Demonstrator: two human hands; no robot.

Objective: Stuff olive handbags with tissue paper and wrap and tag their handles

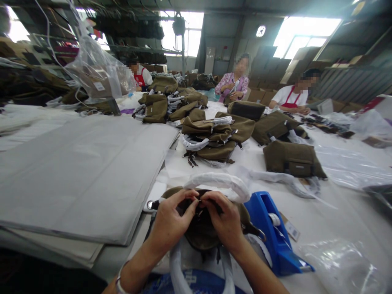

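An olive-brown handbag (202,237) stands in front of me, its handles wrapped in white paper. One wrapped handle (220,179) arches behind the bag's mouth, and the other hangs down toward me. My left hand (174,212) and my right hand (225,216) meet at the top opening, thumbs and fingertips pinched close together. Whatever small part lies between the fingertips is too hidden to name. A metal ring (150,205) shows at the bag's left side. Just right of the bag sits a blue tape dispenser (272,237).
A stack of large white sheets (76,175) covers the table's left. Several olive bags (211,134) are piled ahead, with another bag (294,160) at right. Clear plastic bags (343,261) lie at the lower right. Three people (234,83) work across the table.
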